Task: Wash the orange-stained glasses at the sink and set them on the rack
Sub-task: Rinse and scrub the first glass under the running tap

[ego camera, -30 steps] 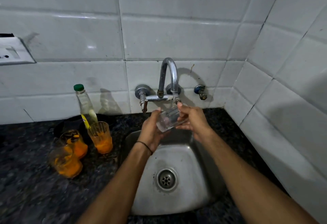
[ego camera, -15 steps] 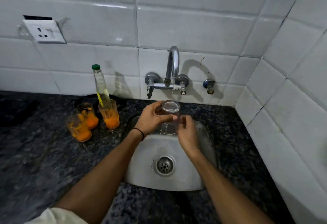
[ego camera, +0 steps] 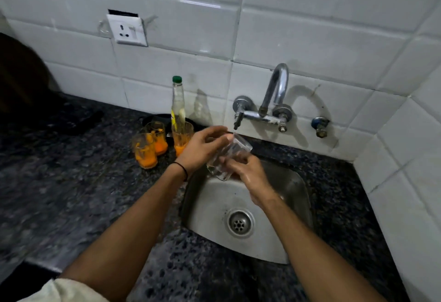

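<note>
Both my hands hold a clear glass (ego camera: 235,150) tilted over the left rim of the steel sink (ego camera: 293,182). My left hand (ego camera: 202,146) grips its upper side, and my right hand (ego camera: 248,173) wraps the lower end from the right. No orange shows in this glass. Three orange-stained glasses stand on the dark counter left of the sink: one in front (ego camera: 144,150), one behind it (ego camera: 158,138), one nearest the sink (ego camera: 181,138). The tap (ego camera: 274,92) curves above the sink; no water stream is visible. No rack is in view.
A clear bottle with a green cap (ego camera: 177,101) stands behind the stained glasses against the tiled wall. A wall socket (ego camera: 126,29) sits higher up on the left. A small blue valve (ego camera: 319,125) is right of the tap. White tiled wall closes the right side.
The glass came down from under the tap spout and left, and is now tilted instead of upright. The view has swung left and pulled back.
</note>
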The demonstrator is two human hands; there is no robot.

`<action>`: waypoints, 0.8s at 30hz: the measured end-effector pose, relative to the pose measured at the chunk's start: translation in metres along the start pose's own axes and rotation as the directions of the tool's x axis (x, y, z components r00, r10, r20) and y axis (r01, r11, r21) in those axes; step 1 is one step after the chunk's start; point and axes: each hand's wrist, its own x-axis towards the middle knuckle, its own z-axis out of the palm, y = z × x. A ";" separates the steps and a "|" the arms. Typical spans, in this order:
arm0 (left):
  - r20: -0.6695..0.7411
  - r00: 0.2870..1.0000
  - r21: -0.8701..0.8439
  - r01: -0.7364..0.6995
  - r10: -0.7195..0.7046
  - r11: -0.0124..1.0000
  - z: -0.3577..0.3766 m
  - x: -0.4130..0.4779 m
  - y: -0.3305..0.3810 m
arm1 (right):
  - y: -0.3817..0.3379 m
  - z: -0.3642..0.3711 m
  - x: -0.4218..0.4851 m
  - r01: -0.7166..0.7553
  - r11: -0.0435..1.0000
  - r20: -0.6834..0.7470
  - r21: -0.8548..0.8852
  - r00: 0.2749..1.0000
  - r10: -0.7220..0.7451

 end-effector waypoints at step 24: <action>-0.677 0.682 0.109 0.464 -0.276 0.879 -0.497 0.014 -0.136 | -0.043 0.485 0.287 -0.338 0.938 0.350 0.076 0.890 0.293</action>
